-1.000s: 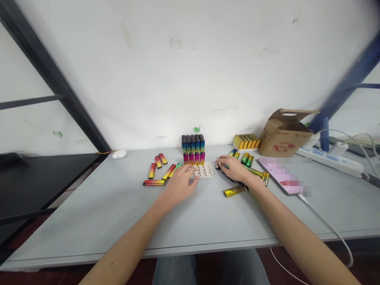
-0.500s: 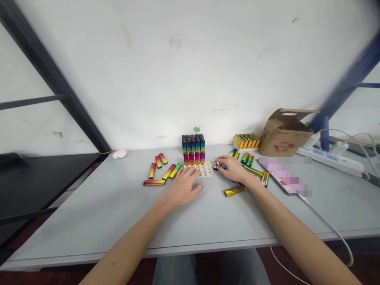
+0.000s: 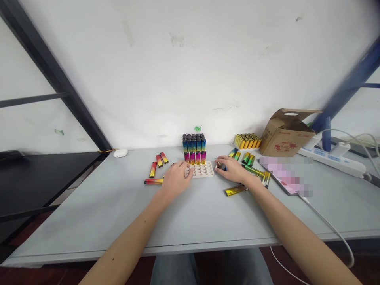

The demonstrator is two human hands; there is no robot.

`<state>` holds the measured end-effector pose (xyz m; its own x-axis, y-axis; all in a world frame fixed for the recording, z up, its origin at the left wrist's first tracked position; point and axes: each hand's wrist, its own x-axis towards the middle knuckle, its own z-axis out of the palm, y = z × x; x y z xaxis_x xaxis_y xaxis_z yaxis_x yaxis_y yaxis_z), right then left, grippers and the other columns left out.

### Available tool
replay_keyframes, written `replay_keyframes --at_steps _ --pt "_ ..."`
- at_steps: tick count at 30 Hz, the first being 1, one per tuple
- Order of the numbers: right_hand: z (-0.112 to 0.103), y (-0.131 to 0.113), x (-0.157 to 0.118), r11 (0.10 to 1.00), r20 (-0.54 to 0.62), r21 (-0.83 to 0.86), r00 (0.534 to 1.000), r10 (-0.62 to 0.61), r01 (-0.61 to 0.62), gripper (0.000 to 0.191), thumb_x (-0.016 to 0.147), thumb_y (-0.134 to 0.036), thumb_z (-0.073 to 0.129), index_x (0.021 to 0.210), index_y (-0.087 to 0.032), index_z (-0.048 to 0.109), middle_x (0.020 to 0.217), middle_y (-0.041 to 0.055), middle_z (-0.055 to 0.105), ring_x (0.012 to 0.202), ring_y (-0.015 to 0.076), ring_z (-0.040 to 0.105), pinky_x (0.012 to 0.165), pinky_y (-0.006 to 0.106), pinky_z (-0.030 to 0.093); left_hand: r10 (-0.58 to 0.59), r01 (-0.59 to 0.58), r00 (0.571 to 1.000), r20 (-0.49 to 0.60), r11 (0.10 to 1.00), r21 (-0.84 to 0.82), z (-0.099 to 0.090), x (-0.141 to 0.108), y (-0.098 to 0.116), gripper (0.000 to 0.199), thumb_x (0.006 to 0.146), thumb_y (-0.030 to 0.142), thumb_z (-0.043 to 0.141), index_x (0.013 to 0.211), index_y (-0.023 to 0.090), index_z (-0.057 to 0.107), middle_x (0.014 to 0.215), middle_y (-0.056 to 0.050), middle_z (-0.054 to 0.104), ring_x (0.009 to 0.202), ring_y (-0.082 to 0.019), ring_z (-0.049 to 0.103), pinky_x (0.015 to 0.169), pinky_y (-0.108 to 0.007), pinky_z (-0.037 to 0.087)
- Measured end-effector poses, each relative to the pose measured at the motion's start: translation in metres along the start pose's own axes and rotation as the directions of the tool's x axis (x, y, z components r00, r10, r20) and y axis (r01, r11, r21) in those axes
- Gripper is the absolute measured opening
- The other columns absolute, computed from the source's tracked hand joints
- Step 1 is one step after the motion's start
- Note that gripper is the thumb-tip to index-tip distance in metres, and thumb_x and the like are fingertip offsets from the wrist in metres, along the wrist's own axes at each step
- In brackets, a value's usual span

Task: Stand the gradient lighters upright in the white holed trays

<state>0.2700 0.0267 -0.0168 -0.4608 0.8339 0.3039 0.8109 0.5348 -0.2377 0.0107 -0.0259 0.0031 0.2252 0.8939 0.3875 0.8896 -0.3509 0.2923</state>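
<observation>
A white tray with round holes lies mid-table; at its back stand pink-and-yellow lighters, with dark blue ones upright behind them. My left hand is at the tray's left edge, fingers apart and bent down, with nothing visible in it. It covers part of the red and green lighters there. My right hand is right of the tray, its fingers curled round a dark-ended lighter that is mostly hidden. Yellow and green lighters lie around that wrist.
Red-and-yellow lighters lie at the left, with a white case farther back. At the back right are a tray of yellow lighters, an open cardboard box and a power strip. A phone with a cable lies right.
My left hand has moved left, uncovering more of the holed tray and covering the green lighter. My right hand has hardly moved.
</observation>
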Motion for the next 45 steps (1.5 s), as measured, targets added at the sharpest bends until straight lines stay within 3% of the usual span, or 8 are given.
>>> replay_keyframes --at_steps 4,7,13,23,27,36,40,45 --pt "0.001 0.002 0.0 1.0 0.0 -0.002 1.0 -0.003 0.003 0.036 0.087 -0.032 0.056 0.117 -0.014 0.064 0.125 0.0151 0.06 0.117 0.0282 0.055 0.103 0.04 0.04 -0.078 0.086 0.994 -0.078 0.99 0.111 -0.002 0.008 -0.022 0.03 0.092 0.038 0.041 0.095 0.02 0.065 0.103 -0.009 0.064 0.099 -0.026 0.059 0.087 -0.041 0.046" --pt "0.001 0.002 0.0 1.0 0.001 -0.002 1.0 -0.002 0.002 0.035 0.086 -0.03 0.057 0.117 -0.014 0.064 0.125 0.0149 0.06 0.117 0.0286 0.055 0.103 0.041 0.04 -0.138 0.155 0.986 -0.089 0.962 0.224 0.001 0.01 -0.036 0.033 0.09 0.039 0.043 0.091 0.017 0.068 0.11 -0.014 0.062 0.109 -0.032 0.053 0.093 -0.046 0.043" --pt "-0.001 -0.003 -0.001 1.0 0.004 0.008 1.0 0.009 -0.009 0.034 0.088 -0.028 0.054 0.117 -0.014 0.064 0.125 0.0142 0.06 0.116 0.0285 0.056 0.102 0.042 0.04 -0.209 0.214 0.976 -0.054 0.907 0.361 0.007 0.011 -0.041 0.038 0.091 0.034 0.041 0.079 0.014 0.072 0.112 -0.016 0.062 0.118 -0.034 0.046 0.098 -0.047 0.038" --pt "-0.003 -0.008 -0.001 1.0 0.008 0.009 1.0 -0.008 0.008 0.027 0.088 -0.024 0.054 0.11 -0.013 0.066 0.119 0.0148 0.062 0.114 0.027 0.057 0.101 0.038 0.041 -0.204 0.209 0.978 -0.045 0.951 0.227 0.008 0.015 -0.046 0.02 0.087 0.03 0.053 0.09 0.015 0.066 0.085 -0.012 0.066 0.097 -0.031 0.057 0.09 -0.043 0.04" --pt "-0.002 -0.008 -0.001 1.0 0.007 0.008 1.0 -0.005 0.005 0.028 0.088 -0.025 0.054 0.111 -0.013 0.066 0.12 0.0153 0.062 0.114 0.0275 0.056 0.101 0.039 0.041 -0.216 0.221 0.975 -0.052 0.959 0.175 0.011 0.015 -0.047 0.025 0.088 0.027 0.052 0.104 0.013 0.064 0.092 -0.013 0.066 0.1 -0.031 0.057 0.089 -0.041 0.041" --pt "-0.003 -0.008 -0.002 1.0 0.005 0.0 1.0 -0.026 0.026 0.029 0.089 -0.025 0.053 0.112 -0.013 0.065 0.119 0.0149 0.062 0.113 0.0267 0.056 0.1 0.038 0.042 -0.172 0.174 0.985 -0.023 0.979 0.109 0.009 0.013 -0.044 0.021 0.089 0.024 0.048 0.092 0.016 0.067 0.094 -0.011 0.065 0.095 -0.026 0.059 0.086 -0.037 0.044" --pt "-0.003 -0.01 -0.002 1.0 0.004 -0.007 1.0 -0.024 0.024 0.03 0.091 -0.026 0.05 0.115 -0.014 0.065 0.121 0.0146 0.062 0.114 0.0269 0.056 0.1 0.039 0.041 -0.153 0.158 0.986 -0.063 0.984 0.084 0.007 0.012 -0.039 0.021 0.09 0.023 0.047 0.094 0.016 0.066 0.095 -0.011 0.064 0.096 -0.026 0.058 0.087 -0.038 0.044" --pt "-0.004 -0.012 -0.002 1.0 -0.013 0.013 1.0 -0.019 0.019 0.031 0.094 -0.026 0.045 0.116 -0.015 0.064 0.122 0.0134 0.062 0.113 0.0266 0.057 0.098 0.039 0.043 -0.176 0.166 0.972 -0.154 0.983 -0.077 0.004 0.011 -0.033 0.02 0.091 0.024 0.046 0.1 0.018 0.063 0.105 -0.01 0.06 0.093 -0.022 0.06 0.084 -0.036 0.047"
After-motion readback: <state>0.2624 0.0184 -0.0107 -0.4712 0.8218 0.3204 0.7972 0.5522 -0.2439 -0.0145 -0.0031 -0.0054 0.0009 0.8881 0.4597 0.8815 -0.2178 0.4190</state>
